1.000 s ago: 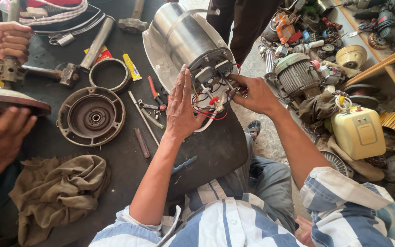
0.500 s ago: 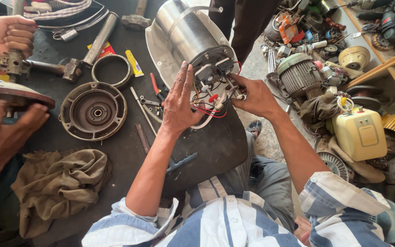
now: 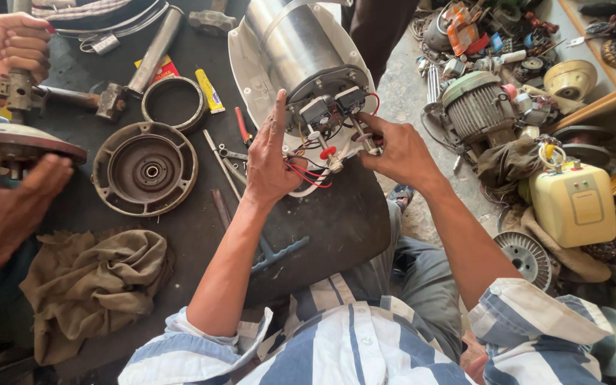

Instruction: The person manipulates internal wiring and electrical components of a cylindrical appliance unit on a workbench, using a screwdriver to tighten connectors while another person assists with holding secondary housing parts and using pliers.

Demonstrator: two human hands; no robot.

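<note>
Centrally, toward the top of the frame, a silver motor (image 3: 301, 53) was laid on the dark table (image 3: 336, 228), its wired end turned toward the person; the left hand (image 3: 271, 160) was pressed flat against that end, fingers extended and nothing clasped, red wires (image 3: 304, 175) lying under the palm. The right hand (image 3: 393, 146) was closed at the fingertips on a small metal terminal (image 3: 369, 145) beside the black blocks (image 3: 333, 105); at left a round cover (image 3: 145, 169) and a rag (image 3: 87, 285) were seen, and another person's hands (image 3: 5, 46) were wrapped around a shaft.
</note>
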